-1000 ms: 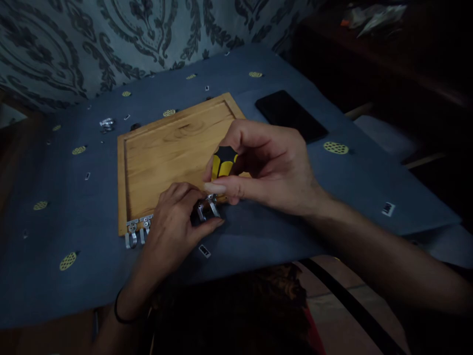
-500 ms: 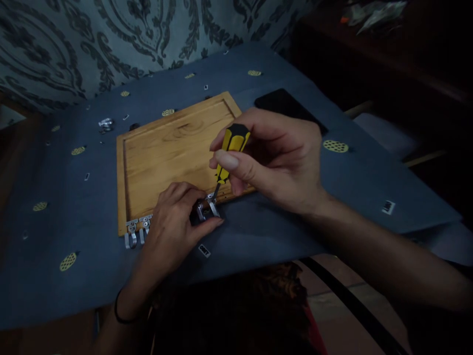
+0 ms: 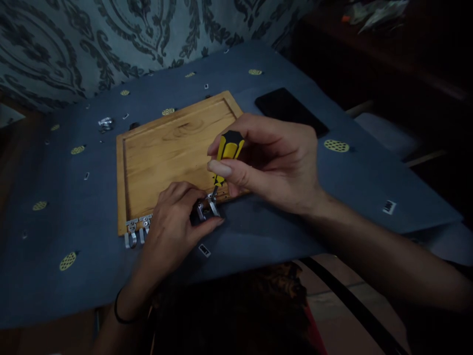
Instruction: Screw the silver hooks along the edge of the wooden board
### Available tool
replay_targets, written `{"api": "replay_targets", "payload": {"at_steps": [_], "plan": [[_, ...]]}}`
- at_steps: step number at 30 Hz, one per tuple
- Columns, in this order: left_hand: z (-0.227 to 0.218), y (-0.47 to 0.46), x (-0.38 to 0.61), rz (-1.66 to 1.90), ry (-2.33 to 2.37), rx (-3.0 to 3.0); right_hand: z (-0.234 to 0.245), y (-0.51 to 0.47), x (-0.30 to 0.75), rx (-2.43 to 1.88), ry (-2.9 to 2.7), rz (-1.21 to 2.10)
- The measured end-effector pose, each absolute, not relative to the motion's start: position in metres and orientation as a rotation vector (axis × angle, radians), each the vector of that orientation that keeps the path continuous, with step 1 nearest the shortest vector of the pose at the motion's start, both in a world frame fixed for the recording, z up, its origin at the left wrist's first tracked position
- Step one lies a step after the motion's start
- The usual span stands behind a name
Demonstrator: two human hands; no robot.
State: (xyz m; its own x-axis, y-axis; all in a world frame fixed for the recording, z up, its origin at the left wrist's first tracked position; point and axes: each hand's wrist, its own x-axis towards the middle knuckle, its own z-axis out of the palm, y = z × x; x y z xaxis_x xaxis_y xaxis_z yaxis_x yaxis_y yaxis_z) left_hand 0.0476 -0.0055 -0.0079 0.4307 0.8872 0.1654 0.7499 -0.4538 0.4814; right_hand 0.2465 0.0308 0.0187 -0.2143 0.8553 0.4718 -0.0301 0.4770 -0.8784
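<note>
My right hand [image 3: 277,162] is closed around the yellow and black handle of a screwdriver [image 3: 229,150]. The screwdriver's tip points down at a silver metal hook [image 3: 213,206] on the near edge of a wooden board [image 3: 173,148] with a raised rim. Against that same edge rests my left hand [image 3: 175,222], its index finger and thumb bent around the hook to pinch it. More silver hooks [image 3: 132,234] line the edge at the left, partly covered by my left hand. The screw under the tip is too small to make out.
A black phone [image 3: 290,109] lies behind my right hand. Small silver metal pieces [image 3: 106,124] sit left of the board on the blue patterned tablecloth [image 3: 99,207]. A patterned curtain or wall [image 3: 121,39] borders the far side, and a clear plastic bag [image 3: 382,12] lies back right.
My right hand has shifted slightly down and left, and the screwdriver stands a little lower, nearer the hook. The left hand keeps its place.
</note>
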Motion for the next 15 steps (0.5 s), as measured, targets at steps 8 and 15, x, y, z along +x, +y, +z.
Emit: {"api": "replay_targets", "payload": {"at_steps": [8,15], "plan": [[-0.0115,-0.0063,0.0470,0.611,1.403,2.378,0.0176,0.0339,0.2470,-0.690,-1.609,0.976],[-0.0105,-0.0061,0.0481,0.593,1.418,2.388,0.0242,0.0360,0.2517,-0.556,-1.657,1.127]]}}
